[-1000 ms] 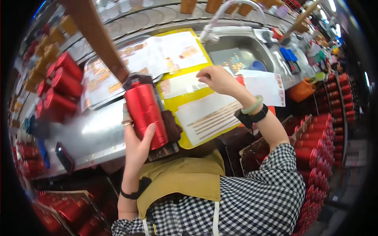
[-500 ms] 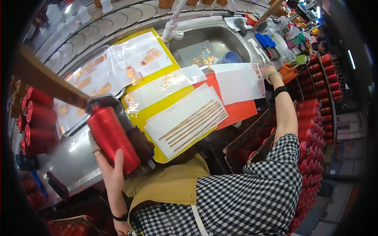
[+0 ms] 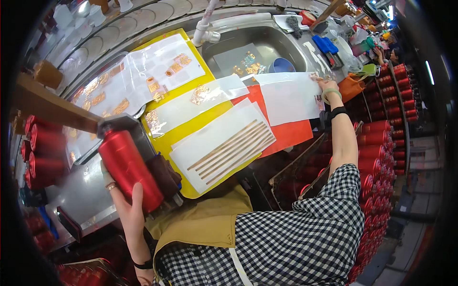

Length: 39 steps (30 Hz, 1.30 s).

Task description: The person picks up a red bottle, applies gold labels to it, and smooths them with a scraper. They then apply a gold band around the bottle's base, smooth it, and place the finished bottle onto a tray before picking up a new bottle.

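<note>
My left hand (image 3: 130, 205) is wrapped round a glossy red metal bottle (image 3: 131, 169), its thumb on the near side and its fingers partly hidden behind. The bottle lies tilted against a dark holder (image 3: 125, 123), beside a dark maroon cloth (image 3: 164, 175). Out to the right, my right hand (image 3: 329, 86) has its fingers closed at the right edge of a white decal sheet (image 3: 288, 97); small pink and gold decals show beside the fingertips. That sheet overlaps a red-orange sheet (image 3: 298, 136). Another white sheet with brown-gold strips (image 3: 229, 152) lies nearer me on a yellow board (image 3: 193, 193).
Behind the sheets a steel sink (image 3: 298, 52) holds loose gold decals in water and a blue bowl (image 3: 281, 65), with a white tap pipe (image 3: 206, 33) at its left. A wooden post (image 3: 57, 107) crosses the left side. Red bottles (image 3: 374, 152) stand racked at right.
My right hand has come in over the right edge of the white decal sheet, its fingers now on the decals there. My left hand stays on the red bottle; the view has shifted slightly.
</note>
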Motion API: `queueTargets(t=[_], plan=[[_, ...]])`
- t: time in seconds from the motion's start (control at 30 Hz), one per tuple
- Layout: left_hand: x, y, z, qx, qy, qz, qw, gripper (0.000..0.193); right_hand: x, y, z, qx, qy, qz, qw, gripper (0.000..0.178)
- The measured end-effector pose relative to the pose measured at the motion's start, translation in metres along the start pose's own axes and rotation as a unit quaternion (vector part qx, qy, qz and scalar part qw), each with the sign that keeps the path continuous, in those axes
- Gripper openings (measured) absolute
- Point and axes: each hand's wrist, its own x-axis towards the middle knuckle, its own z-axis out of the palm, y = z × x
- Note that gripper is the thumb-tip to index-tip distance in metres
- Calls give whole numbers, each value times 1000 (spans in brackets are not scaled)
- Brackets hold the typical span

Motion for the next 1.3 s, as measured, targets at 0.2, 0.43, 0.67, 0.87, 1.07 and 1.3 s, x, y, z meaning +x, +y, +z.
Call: queueTargets(t=[0.2, 0.43, 0.67, 0.87, 1.07, 1.3], plan=[[5, 6, 2, 6, -15, 17, 1000, 84, -75, -95, -39, -16, 234, -168, 958, 28], [5, 10, -8, -40, -33, 20, 998, 87, -129, -275, 13, 67, -67, -432, 897, 22], [9, 22, -6, -102, -49, 7, 994, 88, -66, -312, 127, -227, 62, -358, 903, 26], [16, 14, -9, 94, -1, 78, 992, 91, -189, -334, 25, -19, 85, -469, 879, 16], [28, 5, -24, -157, -89, 2, 984, 89, -361, -340, -30, 139, 3, -647, 750, 14], [38, -4, -31, -362, -169, -63, 915, 83, -459, -361, -49, 212, -88, -762, 606, 16]])
